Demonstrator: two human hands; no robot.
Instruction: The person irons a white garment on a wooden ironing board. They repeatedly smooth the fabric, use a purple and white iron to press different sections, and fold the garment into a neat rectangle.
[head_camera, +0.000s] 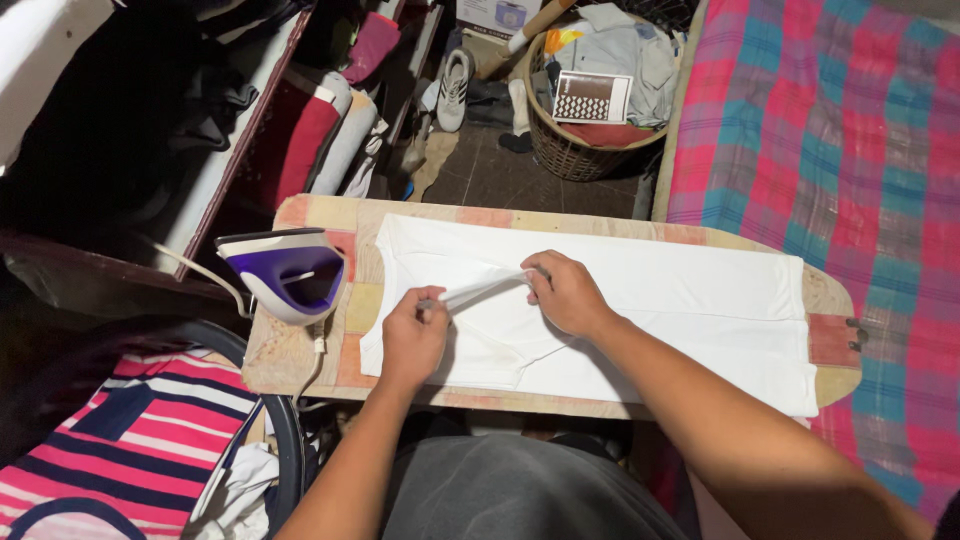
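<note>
A white garment (680, 300) lies spread flat on a patchwork-covered ironing board (300, 350). My left hand (412, 338) pinches a raised fold of the white cloth near the garment's left end. My right hand (565, 292) grips the other end of that same fold, a little further right and back. The fold is pulled taut between both hands, lifted slightly off the board. A purple and white iron (288, 275) stands on its heel at the board's left end, just left of my left hand, with its cord hanging off the front edge.
A woven basket (570, 150) of clothes stands on the floor behind the board, a shoe (453, 90) beside it. A plaid-covered bed (850, 150) fills the right. Dark shelves (200, 150) with folded cloth rise at left. Striped fabric (130, 440) lies at lower left.
</note>
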